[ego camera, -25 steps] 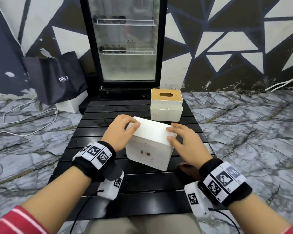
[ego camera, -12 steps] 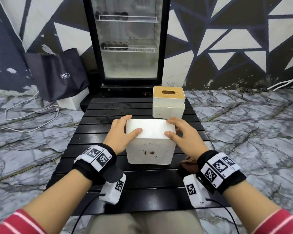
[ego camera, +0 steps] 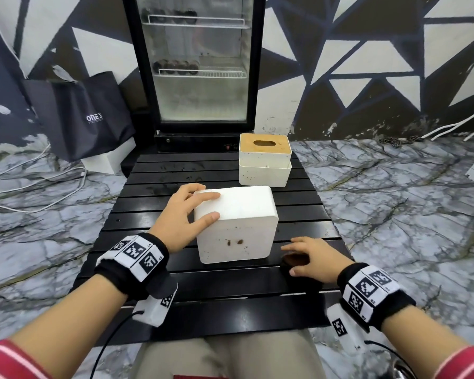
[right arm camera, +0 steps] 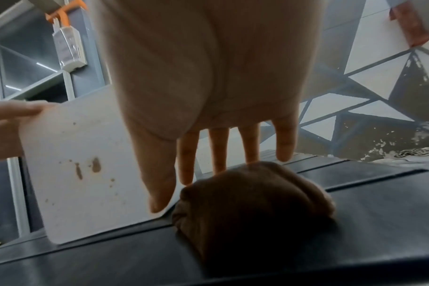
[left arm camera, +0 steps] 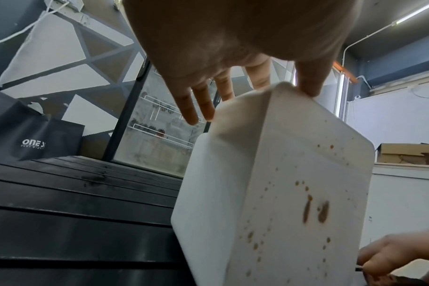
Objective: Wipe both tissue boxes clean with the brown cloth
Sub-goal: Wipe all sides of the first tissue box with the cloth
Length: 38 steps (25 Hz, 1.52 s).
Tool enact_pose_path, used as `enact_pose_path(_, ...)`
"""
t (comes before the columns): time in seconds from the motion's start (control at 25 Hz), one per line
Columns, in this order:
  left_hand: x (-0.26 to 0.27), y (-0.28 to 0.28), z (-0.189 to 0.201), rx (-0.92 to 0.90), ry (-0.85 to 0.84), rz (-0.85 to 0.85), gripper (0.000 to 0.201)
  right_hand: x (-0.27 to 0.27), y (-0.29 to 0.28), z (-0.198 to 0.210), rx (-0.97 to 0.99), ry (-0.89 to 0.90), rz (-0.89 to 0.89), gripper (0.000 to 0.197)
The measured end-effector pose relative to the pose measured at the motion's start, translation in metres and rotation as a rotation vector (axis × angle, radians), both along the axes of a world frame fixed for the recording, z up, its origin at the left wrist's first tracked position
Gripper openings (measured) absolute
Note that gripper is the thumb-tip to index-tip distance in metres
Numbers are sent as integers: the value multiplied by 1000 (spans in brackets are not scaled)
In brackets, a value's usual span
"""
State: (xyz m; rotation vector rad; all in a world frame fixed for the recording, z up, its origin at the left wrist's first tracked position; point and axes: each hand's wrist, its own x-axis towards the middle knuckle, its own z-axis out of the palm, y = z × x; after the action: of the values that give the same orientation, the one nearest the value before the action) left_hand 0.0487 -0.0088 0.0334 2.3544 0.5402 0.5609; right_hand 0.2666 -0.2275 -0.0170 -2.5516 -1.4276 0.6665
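Note:
A white tissue box with brown stains on its near face stands on the black slatted table. My left hand holds its left end, thumb on the near top edge and fingers over the top. In the left wrist view the stained box fills the right half. The folded brown cloth lies just right of the box. Above it is my right hand, fingers straight, tips touching the cloth. A second tissue box with a wooden lid stands behind.
A glass-door fridge stands behind the table. A dark shopping bag leans on the wall at the left, with white cables on the marble floor. My knees are at the table's near edge.
The white box has been turned square to me and set down. My right hand left its right side and dropped onto the brown cloth. My left hand stays on the box.

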Motion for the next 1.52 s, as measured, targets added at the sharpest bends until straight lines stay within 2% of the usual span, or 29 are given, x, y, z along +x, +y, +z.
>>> enact_pose_path(0.32, -18, -3, -2, 78, 46, -88, 58, -10, 1, -17, -46, -17, 72, 60)
enact_pose_path(0.44, -22, -3, -2, 47, 38, -149, 65, -14, 1, -16, -50, -65, 86, 53)
enact_pose_path(0.6, -20, -10, -3, -14, -4, -110, 58, -22, 1, -12, -23, -75, 83, 40)
enact_pose_path(0.72, -17, -21, -5, -6, -35, -71, 47, -28, -4, -3, 112, 35, 17, 38)
enact_pose_path(0.8, -13, -27, -3, -27, -64, 7, 45, -33, -4, 10, 306, 117, -58, 38)
enact_pose_path(0.96, 1, -34, 8, -197, -174, 193, 32, -49, 10, 43, 719, 222, -179, 40)
enact_pose_path(1.08, 6, -41, 9, -261, -183, 200, 27, -67, 28, 57, 879, 278, -162, 44)
enact_pose_path(1.24, 9, -42, 11, -284, -169, 218, 25, -86, 50, 54, 1062, 313, -158, 47)
enact_pose_path(1.32, 10, -40, 12, -275, -148, 203, 24, -90, 58, 48, 1111, 315, -177, 44)
enact_pose_path(1.4, 8, -37, 10, -275, -131, 192, 28, -97, 65, 38, 1045, 312, -150, 45)
enact_pose_path(1.52, 5, -32, 7, -289, -154, 172, 41, -114, 73, 19, 923, 212, -46, 54)
